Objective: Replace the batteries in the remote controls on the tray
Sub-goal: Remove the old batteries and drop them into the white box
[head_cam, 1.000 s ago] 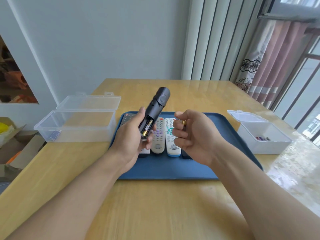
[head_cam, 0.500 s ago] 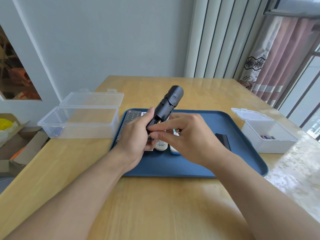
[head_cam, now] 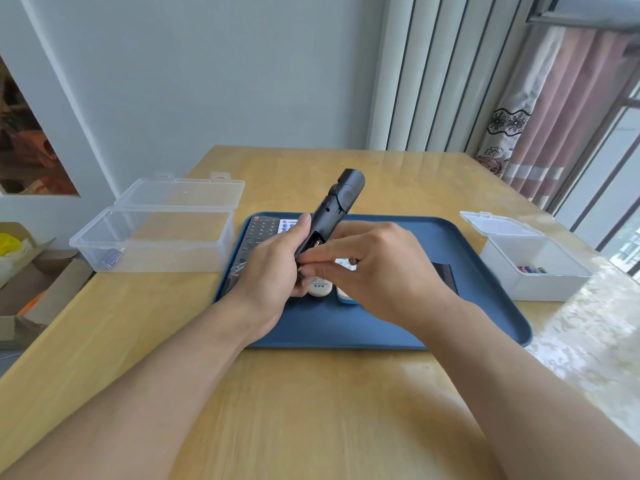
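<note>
Risk, as I see it: left hand (head_cam: pixel 273 268) grips black remote (head_cam: pixel 332 209) above tray (head_cam: pixel 485 306), right hand (head_cam: pixel 377 271) pinches inside its open bay; battery may slip, seat reversed.

- There is one camera, up on the person's head.
- It looks forward and down, close over the blue tray (head_cam: pixel 485 327) on the wooden table (head_cam: pixel 311 410).
- The wall (head_cam: pixel 207 81) is farther back.
</note>
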Demonstrator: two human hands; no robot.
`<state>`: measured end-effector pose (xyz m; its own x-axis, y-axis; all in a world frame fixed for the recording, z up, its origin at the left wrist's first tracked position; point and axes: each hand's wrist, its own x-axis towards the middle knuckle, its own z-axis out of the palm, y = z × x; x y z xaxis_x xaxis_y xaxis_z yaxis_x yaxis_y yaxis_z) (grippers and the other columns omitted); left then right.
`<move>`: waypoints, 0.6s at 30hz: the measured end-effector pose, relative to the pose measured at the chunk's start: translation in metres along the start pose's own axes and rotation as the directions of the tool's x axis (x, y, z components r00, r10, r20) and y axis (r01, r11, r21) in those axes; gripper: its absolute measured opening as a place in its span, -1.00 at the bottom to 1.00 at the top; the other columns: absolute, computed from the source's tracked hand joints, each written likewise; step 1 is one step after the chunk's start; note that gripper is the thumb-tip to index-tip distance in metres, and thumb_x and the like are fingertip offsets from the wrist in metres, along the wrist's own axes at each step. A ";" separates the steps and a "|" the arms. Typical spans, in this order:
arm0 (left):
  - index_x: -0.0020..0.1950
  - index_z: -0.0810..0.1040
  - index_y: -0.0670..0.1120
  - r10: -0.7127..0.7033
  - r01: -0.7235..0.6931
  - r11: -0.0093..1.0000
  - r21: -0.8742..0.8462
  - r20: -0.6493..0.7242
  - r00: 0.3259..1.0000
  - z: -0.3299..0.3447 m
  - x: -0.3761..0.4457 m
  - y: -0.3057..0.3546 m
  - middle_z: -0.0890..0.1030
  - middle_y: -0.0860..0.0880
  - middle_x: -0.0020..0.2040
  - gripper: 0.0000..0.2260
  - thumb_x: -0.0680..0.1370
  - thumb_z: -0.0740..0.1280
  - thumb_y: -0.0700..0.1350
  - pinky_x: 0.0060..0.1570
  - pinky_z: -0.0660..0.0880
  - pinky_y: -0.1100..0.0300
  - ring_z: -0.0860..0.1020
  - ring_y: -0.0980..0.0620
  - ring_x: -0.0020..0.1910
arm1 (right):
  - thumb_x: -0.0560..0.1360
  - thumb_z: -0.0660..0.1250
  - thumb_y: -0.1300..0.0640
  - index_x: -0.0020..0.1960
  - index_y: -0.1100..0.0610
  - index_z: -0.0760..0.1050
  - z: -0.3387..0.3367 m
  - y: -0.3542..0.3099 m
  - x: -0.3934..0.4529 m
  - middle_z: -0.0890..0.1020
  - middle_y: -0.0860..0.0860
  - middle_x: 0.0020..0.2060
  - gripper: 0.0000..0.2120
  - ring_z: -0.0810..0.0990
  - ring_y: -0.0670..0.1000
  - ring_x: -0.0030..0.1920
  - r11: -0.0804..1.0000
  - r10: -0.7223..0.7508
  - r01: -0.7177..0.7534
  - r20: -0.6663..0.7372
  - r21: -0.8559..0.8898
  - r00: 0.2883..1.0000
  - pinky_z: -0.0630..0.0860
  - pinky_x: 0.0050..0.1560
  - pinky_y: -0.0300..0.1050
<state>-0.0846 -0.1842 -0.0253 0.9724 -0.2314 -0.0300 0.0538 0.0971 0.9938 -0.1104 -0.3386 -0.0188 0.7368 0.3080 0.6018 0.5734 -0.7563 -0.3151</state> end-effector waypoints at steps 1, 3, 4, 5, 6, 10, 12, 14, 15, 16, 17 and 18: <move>-0.01 0.61 -0.17 -0.010 0.010 1.000 0.003 -0.011 1.000 0.001 -0.001 0.001 0.40 -0.19 -0.19 -0.62 0.69 0.19 0.10 -0.49 0.26 0.26 0.29 0.01 -0.41 | 0.50 0.43 -0.07 -0.01 -0.24 0.70 0.000 0.000 0.000 0.66 -0.15 -0.22 -0.89 0.41 -0.12 -0.37 1.000 -0.008 0.008 -0.001 -0.029 1.000 0.40 -0.37 -0.18; -0.04 0.62 -0.15 -0.031 0.030 0.999 -0.013 -0.028 0.999 0.002 -0.002 0.002 0.47 -0.15 -0.23 -0.63 0.68 0.21 0.10 -0.49 0.27 0.25 0.33 0.02 -0.42 | 0.49 0.42 -0.10 -0.01 -0.24 0.70 0.001 0.000 -0.001 0.66 -0.15 -0.22 -0.88 0.42 -0.11 -0.39 0.997 -0.027 0.025 -0.025 -0.073 0.999 0.44 -0.39 -0.14; -0.05 0.64 -0.14 -0.041 0.040 0.999 -0.028 -0.028 0.999 0.002 -0.002 0.003 0.51 -0.11 -0.27 -0.63 0.68 0.21 0.10 -0.48 0.28 0.24 0.35 0.02 -0.41 | 0.47 0.42 -0.10 -0.01 -0.23 0.71 0.002 -0.001 -0.002 0.66 -0.14 -0.23 -0.87 0.43 -0.10 -0.40 0.996 -0.035 0.031 -0.049 -0.080 0.998 0.45 -0.41 -0.12; -0.04 0.66 -0.14 -0.051 0.050 0.998 -0.048 -0.028 0.998 0.003 -0.003 0.005 0.53 -0.07 -0.30 -0.63 0.68 0.21 0.10 -0.44 0.30 0.22 0.38 0.02 -0.40 | 0.46 0.42 -0.09 -0.03 -0.20 0.72 0.003 -0.002 -0.002 0.66 -0.13 -0.25 -0.87 0.45 -0.08 -0.42 0.996 -0.042 0.036 -0.079 -0.083 0.996 0.45 -0.43 -0.11; -0.02 0.69 -0.11 -0.061 0.059 0.996 -0.071 -0.029 0.998 0.003 -0.004 0.006 0.56 -0.03 -0.32 -0.63 0.68 0.21 0.09 -0.37 0.33 0.18 0.42 0.01 -0.37 | 0.45 0.42 -0.07 -0.05 -0.18 0.73 0.006 -0.003 -0.002 0.65 -0.13 -0.28 -0.87 0.46 -0.05 -0.43 0.995 -0.049 0.040 -0.107 -0.089 0.993 0.44 -0.46 -0.11; -0.16 0.78 0.01 -0.079 0.076 0.991 -0.110 -0.023 0.997 0.005 -0.005 0.006 0.66 0.02 -0.25 -0.58 0.69 0.20 0.08 -0.10 0.44 0.03 0.57 0.01 -0.19 | 0.45 0.33 -0.03 -0.11 -0.10 0.72 0.015 -0.006 -0.002 0.64 -0.09 -0.31 -0.82 0.41 -0.03 -0.46 0.989 -0.094 0.072 -0.174 -0.129 0.980 0.37 -0.48 -0.17; -0.16 0.78 0.06 -0.080 0.079 0.989 -0.123 -0.007 0.997 0.005 -0.005 0.006 0.71 -0.01 -0.14 -0.58 0.70 0.19 0.08 -0.02 0.48 0.05 0.62 0.03 -0.11 | 0.45 0.30 -0.02 -0.11 -0.08 0.72 0.015 -0.008 -0.002 0.64 -0.10 -0.32 -0.79 0.36 -0.05 -0.45 0.986 -0.120 0.094 -0.195 -0.138 0.974 0.29 -0.47 -0.21; -0.18 0.78 0.07 -0.082 0.079 0.991 -0.108 -0.018 0.997 0.005 -0.005 0.008 0.71 0.00 -0.15 -0.57 0.70 0.18 0.09 -0.09 0.51 0.09 0.64 0.05 -0.17 | 0.46 0.28 0.01 -0.10 -0.06 0.72 0.016 -0.009 -0.002 0.64 -0.10 -0.33 -0.78 0.41 -0.04 -0.46 0.983 -0.138 0.110 -0.200 -0.146 0.970 0.26 -0.45 -0.23; -0.19 0.78 0.06 -0.082 0.079 0.993 -0.086 -0.036 0.996 0.005 -0.005 0.008 0.69 0.02 -0.21 -0.56 0.70 0.18 0.09 -0.18 0.51 0.13 0.62 0.07 -0.24 | 0.47 0.28 0.02 -0.09 -0.05 0.72 0.017 -0.009 -0.003 0.64 -0.10 -0.32 -0.78 0.42 -0.03 -0.45 0.983 -0.141 0.114 -0.193 -0.144 0.971 0.29 -0.46 -0.21; -0.18 0.77 0.03 -0.083 0.079 0.995 -0.068 -0.054 0.995 0.005 -0.005 0.009 0.66 0.04 -0.26 -0.57 0.70 0.18 0.09 -0.28 0.49 0.16 0.58 0.07 -0.30 | 0.47 0.29 0.04 -0.06 -0.04 0.72 0.018 -0.008 -0.003 0.64 -0.10 -0.30 -0.78 0.43 -0.02 -0.44 0.984 -0.141 0.118 -0.176 -0.136 0.974 0.34 -0.47 -0.18; -0.16 0.75 0.02 -0.080 0.077 0.995 -0.057 -0.067 0.995 0.004 -0.005 0.009 0.63 0.05 -0.30 -0.59 0.69 0.19 0.09 -0.32 0.46 0.16 0.55 0.08 -0.34 | 0.48 0.31 0.05 -0.02 -0.03 0.71 0.018 -0.007 -0.003 0.65 -0.10 -0.26 -0.79 0.45 -0.02 -0.41 0.984 -0.142 0.124 -0.147 -0.126 0.979 0.40 -0.46 -0.14; -0.14 0.74 0.02 -0.078 0.074 0.996 -0.049 -0.074 0.994 0.003 -0.005 0.009 0.61 0.06 -0.33 -0.61 0.69 0.19 0.09 -0.33 0.43 0.16 0.52 0.08 -0.37 | 0.49 0.33 0.05 0.02 -0.03 0.71 0.016 -0.005 -0.003 0.66 -0.11 -0.20 -0.80 0.49 -0.02 -0.36 0.984 -0.146 0.133 -0.109 -0.122 0.983 0.43 -0.44 -0.12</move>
<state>-0.0895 -0.1852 -0.0161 0.9794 -0.1664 -0.1148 0.1367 0.1268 0.9825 -0.1093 -0.3262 -0.0309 0.6019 0.3504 0.7175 0.6181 -0.7734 -0.1408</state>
